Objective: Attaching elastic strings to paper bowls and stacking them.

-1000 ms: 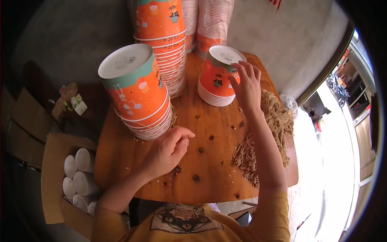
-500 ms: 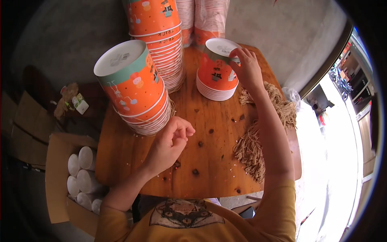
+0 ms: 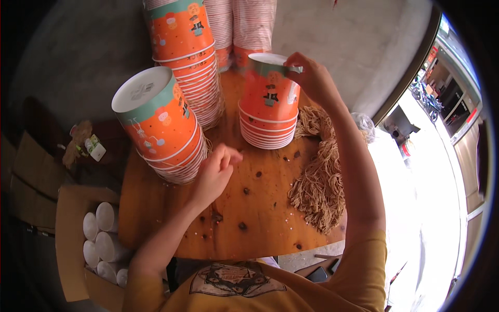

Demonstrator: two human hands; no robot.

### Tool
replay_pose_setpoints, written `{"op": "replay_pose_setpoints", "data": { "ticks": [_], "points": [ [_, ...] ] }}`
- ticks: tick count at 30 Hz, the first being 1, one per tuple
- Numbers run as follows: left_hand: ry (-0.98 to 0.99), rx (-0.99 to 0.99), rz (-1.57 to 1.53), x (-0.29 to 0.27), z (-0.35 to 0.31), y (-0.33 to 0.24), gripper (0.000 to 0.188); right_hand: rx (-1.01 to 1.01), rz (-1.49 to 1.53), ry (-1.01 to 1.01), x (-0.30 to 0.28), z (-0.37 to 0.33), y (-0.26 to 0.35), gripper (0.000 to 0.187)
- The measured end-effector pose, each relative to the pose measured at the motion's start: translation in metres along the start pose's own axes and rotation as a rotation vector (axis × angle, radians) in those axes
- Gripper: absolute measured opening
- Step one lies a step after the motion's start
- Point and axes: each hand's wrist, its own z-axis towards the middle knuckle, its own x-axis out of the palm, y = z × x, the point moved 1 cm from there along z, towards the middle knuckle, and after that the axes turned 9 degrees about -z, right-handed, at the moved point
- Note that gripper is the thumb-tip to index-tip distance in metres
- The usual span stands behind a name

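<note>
My right hand (image 3: pixel 313 78) pinches the green bottom edge of an upside-down orange paper bucket (image 3: pixel 270 92), its thumb and fingers on the edge's right side. That bucket tops a short nested stack with white rims (image 3: pixel 267 139), and its own rim stands somewhat above the rims below. My left hand (image 3: pixel 214 174) hovers over the table, half curled, thumb apart from the fingers, with nothing visible in it. Just left of it leans a taller stack of the same upturned buckets (image 3: pixel 158 125), with twine-like cord handles along its side.
Bundles of tan cord (image 3: pixel 319 182) lie at the wooden table's (image 3: pixel 254 218) right side. Behind are a tall bucket stack (image 3: pixel 182 36) and plastic-wrapped stacks (image 3: pixel 253 26) by the wall. A cardboard box (image 3: pixel 70 249) with white rolled or cup-like pieces stands at lower left.
My right hand has raised the top bucket, widening the gap between its rim and those below. My left hand stays near the left stack, its fingers slightly more extended. The view has shifted.
</note>
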Motion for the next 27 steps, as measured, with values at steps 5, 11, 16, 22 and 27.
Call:
{"op": "replay_pose_setpoints", "data": {
  "ticks": [5, 11, 16, 22, 27],
  "points": [
    [0.116, -0.006, 0.042, 0.029, 0.05, 0.037, 0.047, -0.025, -0.029, -0.109, -0.007, 0.011, -0.003, 0.025],
    [0.088, 0.155, 0.287, 0.03, 0.085, 0.079, 0.044, -0.036, -0.005, -0.407, -0.054, 0.0, 0.009, 0.022],
    [0.049, 0.017, -0.257, 0.044, 0.073, 0.003, 0.045, 0.124, 0.458, -0.603, -0.073, -0.098, 0.016, 0.02],
    [0.003, 0.012, -0.61, 0.06, 0.022, -0.072, 0.037, 0.441, 0.983, -0.278, 0.002, -0.217, 0.036, 0.019],
    [0.187, -0.021, 0.348, 0.022, -0.002, -0.086, 0.021, 0.092, -0.319, -0.058, -0.018, -0.229, -0.014, 0.022]
  ]
}}
